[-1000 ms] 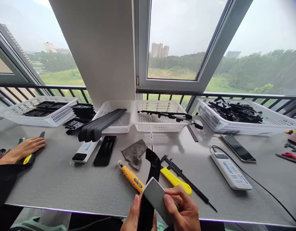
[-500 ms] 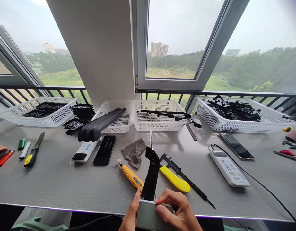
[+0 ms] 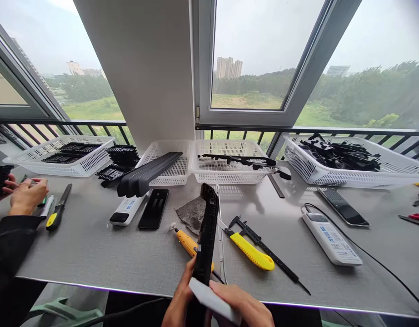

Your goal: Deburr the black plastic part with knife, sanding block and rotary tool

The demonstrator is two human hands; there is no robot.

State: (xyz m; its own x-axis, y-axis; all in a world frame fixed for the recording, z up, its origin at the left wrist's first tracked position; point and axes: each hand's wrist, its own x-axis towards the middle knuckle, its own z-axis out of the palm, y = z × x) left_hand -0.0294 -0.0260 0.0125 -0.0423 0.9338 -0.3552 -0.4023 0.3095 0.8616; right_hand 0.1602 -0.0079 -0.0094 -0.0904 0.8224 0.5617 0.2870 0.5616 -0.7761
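My left hand (image 3: pixel 178 295) is closed round the lower part of a long black plastic trim piece (image 3: pixel 206 238), which stands nearly upright with its curved end toward the window. My right hand (image 3: pixel 245 305) grips a flat whitish-grey block (image 3: pixel 212 299), tilted against the lower part of the trim piece. Behind the trim piece lie a yellow rotary tool (image 3: pixel 186 243), partly hidden, and a grey cloth (image 3: pixel 191 213). To the right are a yellow-handled utility knife (image 3: pixel 252 250) and a black caliper (image 3: pixel 269 259).
A co-worker's hand (image 3: pixel 29 195) works at the far left, near a yellow-and-black knife (image 3: pixel 57 211). White baskets (image 3: pixel 226 178) of black parts line the back. Phones (image 3: pixel 154 209) and white power banks (image 3: pixel 332 240) lie on the table (image 3: pixel 110 259).
The block has turned from face-on to nearly edge-on, and the trim piece has risen and shifted slightly left. The co-worker's hands have come further into view, one now near the lighters.
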